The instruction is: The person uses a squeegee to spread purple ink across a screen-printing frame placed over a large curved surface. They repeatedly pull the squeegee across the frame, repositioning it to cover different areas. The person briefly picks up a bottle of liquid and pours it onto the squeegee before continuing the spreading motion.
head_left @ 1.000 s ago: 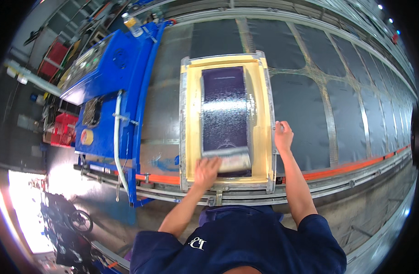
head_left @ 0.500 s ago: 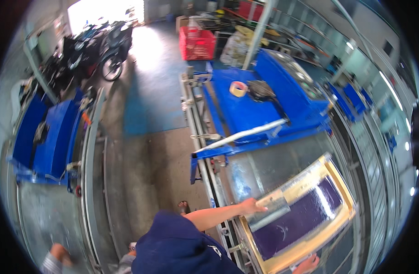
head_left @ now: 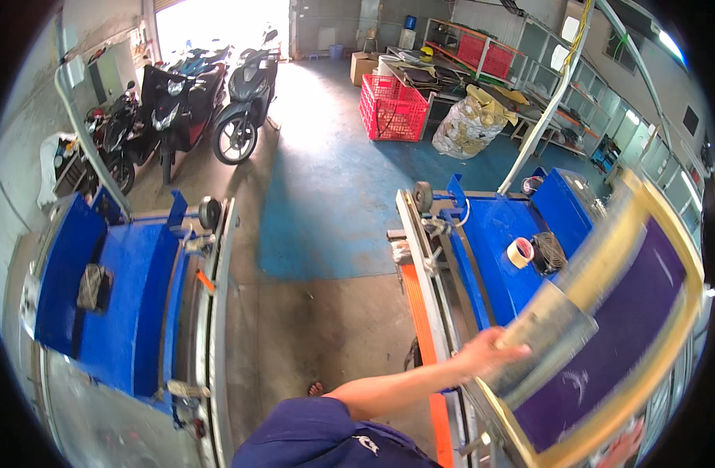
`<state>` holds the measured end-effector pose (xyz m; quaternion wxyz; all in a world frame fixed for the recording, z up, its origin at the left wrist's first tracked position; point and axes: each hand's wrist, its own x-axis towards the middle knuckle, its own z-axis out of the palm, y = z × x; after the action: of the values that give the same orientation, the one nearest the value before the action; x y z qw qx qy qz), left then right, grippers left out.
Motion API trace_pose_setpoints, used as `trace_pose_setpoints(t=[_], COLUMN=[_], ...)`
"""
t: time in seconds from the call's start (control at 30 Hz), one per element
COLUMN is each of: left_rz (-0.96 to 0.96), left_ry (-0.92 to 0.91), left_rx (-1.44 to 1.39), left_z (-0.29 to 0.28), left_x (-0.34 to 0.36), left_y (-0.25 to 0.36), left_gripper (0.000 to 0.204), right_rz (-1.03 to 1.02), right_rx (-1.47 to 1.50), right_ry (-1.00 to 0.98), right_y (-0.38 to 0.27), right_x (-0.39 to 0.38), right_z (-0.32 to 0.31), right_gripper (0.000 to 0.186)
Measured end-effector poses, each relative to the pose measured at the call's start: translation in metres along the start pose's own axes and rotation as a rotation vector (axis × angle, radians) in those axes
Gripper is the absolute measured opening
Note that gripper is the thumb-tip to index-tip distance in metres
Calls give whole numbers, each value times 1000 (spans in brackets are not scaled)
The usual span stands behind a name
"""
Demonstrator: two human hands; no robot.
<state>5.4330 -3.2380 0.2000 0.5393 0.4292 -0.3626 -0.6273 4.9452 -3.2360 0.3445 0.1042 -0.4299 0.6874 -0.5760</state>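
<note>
A wood-edged screen printing frame (head_left: pixel 672 343) with dark purple mesh is tilted up at the right. Across its left rail and mesh lies a broad squeegee (head_left: pixel 551 355), pale along its grip. My left hand (head_left: pixel 490 355) is closed round the squeegee's near end, beside the frame's left rail; whether it also grips that rail I cannot tell. At the frame's lower right rail is my right hand (head_left: pixel 624 446), closed on the wood, blurred and partly hidden.
Behind the frame, a blue metal carriage (head_left: pixel 490 249) bears a tape roll (head_left: pixel 520 252) and a dark bundle (head_left: pixel 548 252). Another blue carriage (head_left: pixel 131 288) stands on the left rails. A red crate (head_left: pixel 392 109), a stuffed sack (head_left: pixel 474 125) and motorbikes (head_left: pixel 244 101) are farther back.
The frame has come up off the table, tilted and closer to me, with the squeegee on it and both hands at it. My view has swung up and left.
</note>
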Motion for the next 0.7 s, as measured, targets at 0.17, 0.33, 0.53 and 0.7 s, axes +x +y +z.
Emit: trace_pose_setpoints(t=[0.17,0.33,0.53,0.7], left_rz=[97,236,400,422], left_ry=[382,768,1064,1248], left_rx=[-73,-224,-202,-173], left_z=[-210,-391,-582,-679], left_x=[-38,-67,-60,-6], left_y=[68,96,146,215], left_gripper=[37,45,52,59], right_rz=[123,-171,-8,53], right_rx=[434,328,499,524], right_ry=[-395,-608,-925,-1043], right_y=[-91,-152,-207,-268], right_x=[-82,-210,-353,-402], right_z=[278,563,865,1031], right_gripper=[32,22,23,20])
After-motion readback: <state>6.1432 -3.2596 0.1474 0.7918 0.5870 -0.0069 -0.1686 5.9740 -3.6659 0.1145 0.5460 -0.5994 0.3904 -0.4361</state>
